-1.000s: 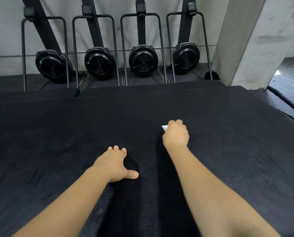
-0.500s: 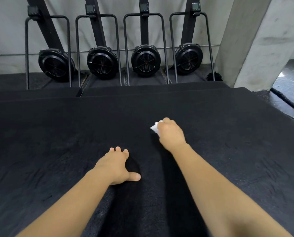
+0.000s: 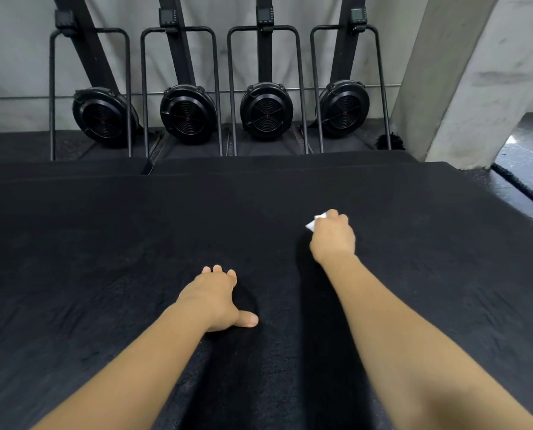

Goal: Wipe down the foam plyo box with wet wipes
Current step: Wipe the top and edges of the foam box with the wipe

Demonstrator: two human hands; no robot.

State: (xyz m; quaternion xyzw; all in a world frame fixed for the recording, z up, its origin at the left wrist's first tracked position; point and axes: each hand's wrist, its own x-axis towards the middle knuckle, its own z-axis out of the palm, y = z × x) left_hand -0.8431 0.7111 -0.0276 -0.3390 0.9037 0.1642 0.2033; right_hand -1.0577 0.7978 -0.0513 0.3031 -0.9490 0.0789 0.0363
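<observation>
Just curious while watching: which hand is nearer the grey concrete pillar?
Right. The right hand, holding a white wet wipe, is farther forward and toward the pillar; the left hand rests nearer the person, farther left, on the black foam plyo box.

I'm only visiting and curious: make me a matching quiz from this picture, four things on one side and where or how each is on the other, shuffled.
Things:
1. left hand
2. right hand
3. wet wipe
4. rowing machines

Descriptions:
A. stood upright along the far wall
B. white, peeking out past the knuckles
C. braced on the foam plyo box, thumb out
D. gripping the wet wipe

Pairs: 1-C, 2-D, 3-B, 4-A
</observation>
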